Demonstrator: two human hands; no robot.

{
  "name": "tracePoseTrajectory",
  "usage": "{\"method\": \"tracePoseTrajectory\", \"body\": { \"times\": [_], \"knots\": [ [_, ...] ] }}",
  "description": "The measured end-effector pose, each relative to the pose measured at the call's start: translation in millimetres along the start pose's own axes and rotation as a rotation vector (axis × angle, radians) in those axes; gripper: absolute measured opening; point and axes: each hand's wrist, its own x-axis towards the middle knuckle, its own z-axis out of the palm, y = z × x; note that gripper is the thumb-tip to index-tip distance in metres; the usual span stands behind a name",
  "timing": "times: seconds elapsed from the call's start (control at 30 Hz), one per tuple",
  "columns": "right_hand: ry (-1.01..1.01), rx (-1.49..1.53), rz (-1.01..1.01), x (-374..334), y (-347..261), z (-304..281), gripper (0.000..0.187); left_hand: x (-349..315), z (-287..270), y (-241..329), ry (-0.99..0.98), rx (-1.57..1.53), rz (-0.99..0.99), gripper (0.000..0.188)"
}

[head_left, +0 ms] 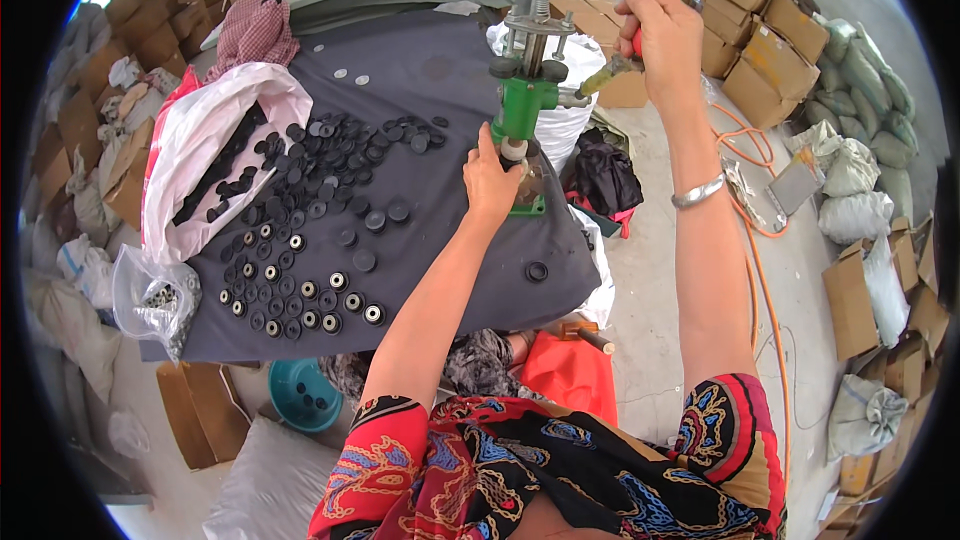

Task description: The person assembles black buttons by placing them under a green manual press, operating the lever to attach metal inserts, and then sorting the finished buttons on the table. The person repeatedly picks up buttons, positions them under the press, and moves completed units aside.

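A green hand press [520, 112] stands at the right end of a dark cloth-covered table. My left hand [488, 180] is at its lower end, beside the ram. Its fingers are drawn together there, and whatever they hold is hidden. My right hand [665, 40] is raised at the right and closed round the red knob of the press lever [598, 80]. Black round caps [330, 155] lie in a loose heap left of the press. Nearer me, several black caps with metal rings [309, 289] sit in rough rows. A lone black cap [537, 271] lies near the table's right edge.
A white-and-red sack [215, 105] spills black caps onto the cloth. A clear bag of small metal parts [158, 302] sits at the table's left corner. Below are a teal basin [300, 395] and a red bag [570, 375]. An orange hose [762, 280] crosses the floor at right.
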Motion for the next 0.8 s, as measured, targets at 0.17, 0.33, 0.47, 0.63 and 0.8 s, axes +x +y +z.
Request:
{"method": "tracePoseTrajectory", "body": {
  "times": [0.17, 0.33, 0.47, 0.63, 0.8],
  "knots": [
    [0.048, -0.095, -0.039, -73, -1, -2, 0.023, -15, -15, -6, 0.030, -0.064, 0.065, 0.086],
    [-0.019, -0.215, -0.566, -184, 73, -11, 0.015, -53, -49, -26, 0.111, 0.130, 0.196, 0.064],
    [0.010, -0.237, -0.267, -187, 66, -16, 0.015, -65, -94, -33, 0.245, 0.476, 0.239, 0.050],
    [-0.023, -0.134, -0.160, -132, 23, -12, 0.021, -69, -107, -62, -0.016, 0.932, 0.141, 0.037],
    [-0.096, -0.128, -0.072, -57, 0, -9, 0.026, -97, -91, -64, -0.008, 0.933, 0.233, 0.039]
  ]
}}
